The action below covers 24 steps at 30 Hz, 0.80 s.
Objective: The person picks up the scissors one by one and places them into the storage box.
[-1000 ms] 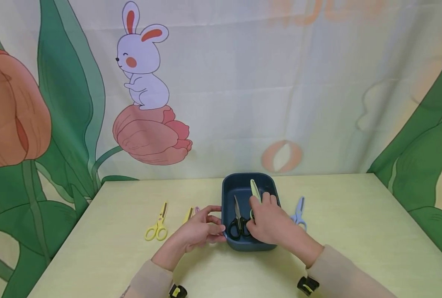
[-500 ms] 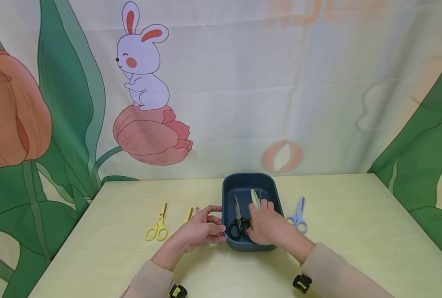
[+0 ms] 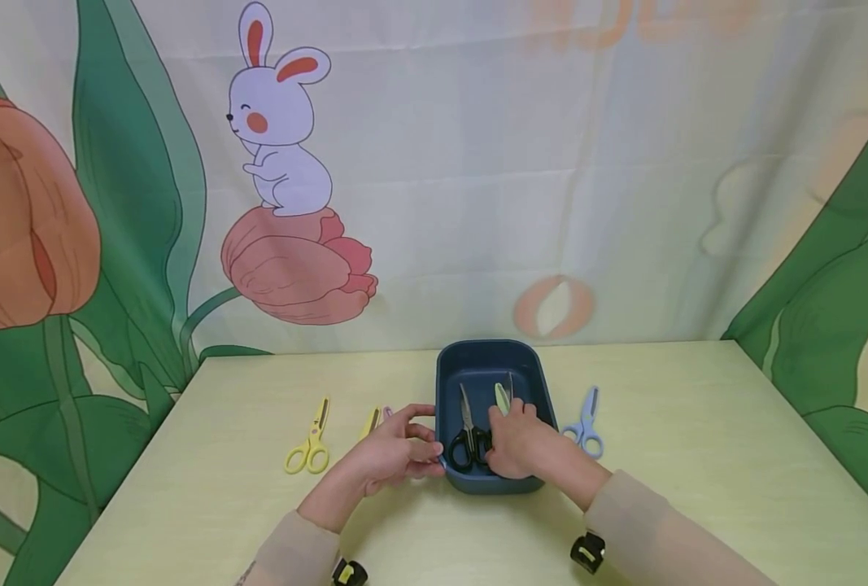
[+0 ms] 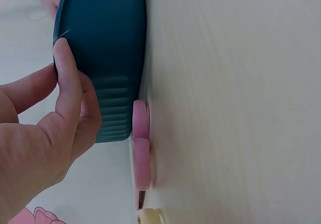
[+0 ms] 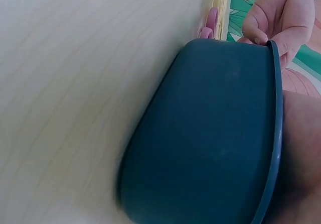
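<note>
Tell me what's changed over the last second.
The right hand has moved down and nearer in the dark blue box, and the pale green tool came along. Whether it's been let go is hidden. Unchanged: the left hand holding the box, the black-handled scissors, the blue scissors and the leftmost yellow scissors.

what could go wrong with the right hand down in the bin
The right hand might get nicked by the exposed blade of the black-handled scissors beside it. If the left hand loosens its pinch on the bin, the bin could shift and bump the pink handles close by.
</note>
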Motion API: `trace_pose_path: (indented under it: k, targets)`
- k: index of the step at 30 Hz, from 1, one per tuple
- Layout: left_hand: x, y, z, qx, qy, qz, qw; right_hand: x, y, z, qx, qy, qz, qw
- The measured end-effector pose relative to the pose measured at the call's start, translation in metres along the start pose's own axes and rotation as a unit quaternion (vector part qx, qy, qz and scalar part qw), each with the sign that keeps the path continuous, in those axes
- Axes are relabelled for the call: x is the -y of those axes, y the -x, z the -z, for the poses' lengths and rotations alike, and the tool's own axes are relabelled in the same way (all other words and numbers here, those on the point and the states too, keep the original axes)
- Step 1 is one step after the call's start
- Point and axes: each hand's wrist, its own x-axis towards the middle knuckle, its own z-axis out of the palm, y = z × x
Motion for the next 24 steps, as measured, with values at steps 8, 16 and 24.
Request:
trace_pose_path:
  k: [8,16,24]
  targets:
    - [-0.001,0.001,-0.001,-0.004,-0.003,0.001,1.0000,0.001,0.002,0.000,-0.001,0.008,0.000,1.000]
    - [0.001,0.001,-0.001,-0.002,0.001,-0.001,1.0000,-0.004,0.010,0.005,-0.054,0.000,0.030,0.998]
    - [0.003,0.001,0.000,-0.001,-0.002,-0.008,1.0000,-0.013,0.018,0.015,-0.152,-0.014,0.081,0.985]
